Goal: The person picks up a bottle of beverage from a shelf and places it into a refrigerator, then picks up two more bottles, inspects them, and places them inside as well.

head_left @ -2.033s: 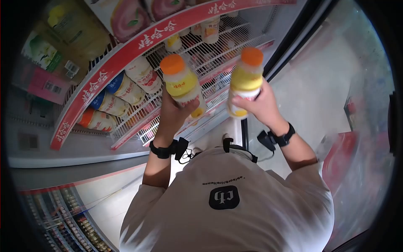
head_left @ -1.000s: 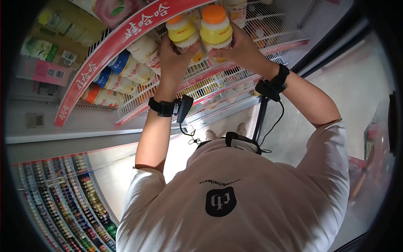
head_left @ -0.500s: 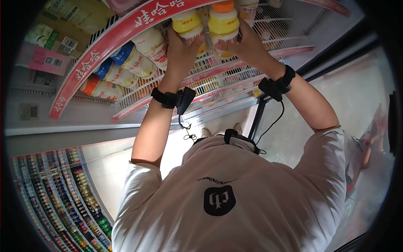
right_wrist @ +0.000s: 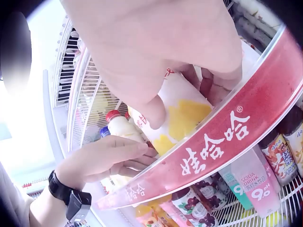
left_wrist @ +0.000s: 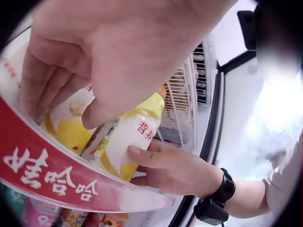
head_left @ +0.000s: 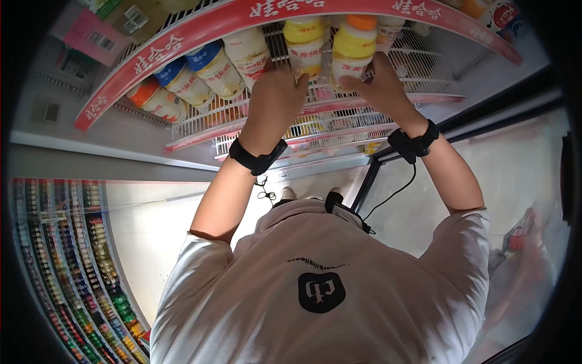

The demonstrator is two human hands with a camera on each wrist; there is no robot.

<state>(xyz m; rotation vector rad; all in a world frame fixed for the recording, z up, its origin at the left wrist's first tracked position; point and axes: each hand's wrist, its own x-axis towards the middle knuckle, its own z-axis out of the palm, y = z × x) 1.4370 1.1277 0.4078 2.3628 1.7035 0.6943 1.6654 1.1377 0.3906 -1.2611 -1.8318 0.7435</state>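
Note:
Two yellow-and-white drink bottles stand side by side on the wire shelf of a fridge. The left bottle has my left hand beside its lower part; in the right wrist view that hand's fingers are loosely extended. My right hand holds the right bottle, which has an orange cap. In the left wrist view the right thumb lies across this bottle's label. In the right wrist view the right hand covers the bottle's upper part.
A red shelf strip with white lettering curves along the shelf front. White bottles with blue caps and an orange-capped bottle lie to the left. Soda drink bottles fill the shelf below. The fridge's dark door frame is at right.
Both bottles went from in front of the fridge onto the shelf, carried one in each hand. The left hand has since let go and drawn slightly back; the right still holds its bottle.

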